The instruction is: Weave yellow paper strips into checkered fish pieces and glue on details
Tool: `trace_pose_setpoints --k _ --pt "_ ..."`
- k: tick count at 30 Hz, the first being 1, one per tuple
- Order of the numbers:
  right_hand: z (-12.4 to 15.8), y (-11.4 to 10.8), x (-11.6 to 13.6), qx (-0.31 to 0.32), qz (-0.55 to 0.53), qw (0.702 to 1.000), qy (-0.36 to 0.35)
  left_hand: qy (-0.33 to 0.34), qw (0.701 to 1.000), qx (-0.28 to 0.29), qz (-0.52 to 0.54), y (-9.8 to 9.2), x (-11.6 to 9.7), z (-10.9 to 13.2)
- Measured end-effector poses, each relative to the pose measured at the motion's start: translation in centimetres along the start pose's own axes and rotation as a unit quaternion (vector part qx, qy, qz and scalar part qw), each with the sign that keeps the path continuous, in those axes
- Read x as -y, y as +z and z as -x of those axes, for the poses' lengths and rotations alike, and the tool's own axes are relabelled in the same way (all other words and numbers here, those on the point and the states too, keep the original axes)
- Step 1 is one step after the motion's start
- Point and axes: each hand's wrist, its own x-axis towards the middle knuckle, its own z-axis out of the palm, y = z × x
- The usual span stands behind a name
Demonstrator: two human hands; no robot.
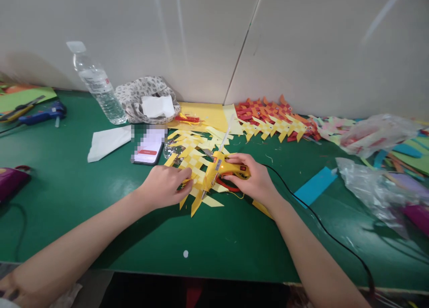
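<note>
Head view: green table (234, 241) cut off at the near edge; phone (149, 146) screen at 10 o'clock is blurred, contents of the clear plastic bags (375, 133) at 3 o'clock hard to make out. Grey partition wall (301, 40) behind. Stack of red/orange/yellow woven pieces (275, 118) at 1 o'clock, water bottle (97, 86) at 11. Centre table: yellow woven paper-strip piece (196, 165), checker weave, loose strip ends pointing out. Left hand (166, 186) presses down on its left edge, fingers flat, not clenched. Right hand (256, 178) wrapped around yellow glue gun (223, 168), nozzle touching the weave, black cord (321, 227) trailing toward 4 o'clock.
</note>
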Motion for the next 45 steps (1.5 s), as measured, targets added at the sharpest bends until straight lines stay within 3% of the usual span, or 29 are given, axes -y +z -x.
trace_pose_setpoints --k 4,11,20,34,39,45 --pt "-0.1 0.0 0.1 -0.003 0.005 1.000 -0.016 0.008 1.000 -0.006 0.017 -0.2 -0.6 0.2" --pt "0.0 0.0 0.0 -0.006 0.000 1.000 -0.018 0.097 0.993 0.047 0.057 -0.4 -2.4 1.0" --pt "0.0 -0.2 0.1 -0.002 0.009 1.000 -0.023 0.120 0.991 0.015 0.056 0.3 -2.6 1.1" --pt "0.1 -0.4 0.4 -0.005 0.018 1.000 -0.024 0.117 0.990 0.033 0.065 0.5 -3.7 1.6" --pt "0.2 -0.2 0.4 -0.009 0.016 1.000 -0.023 0.117 0.993 0.012 0.014 0.4 -5.0 1.9" --pt "0.3 -0.1 0.1 -0.013 0.018 0.999 -0.043 0.067 0.995 0.068 -0.035 -0.2 -7.0 2.4"
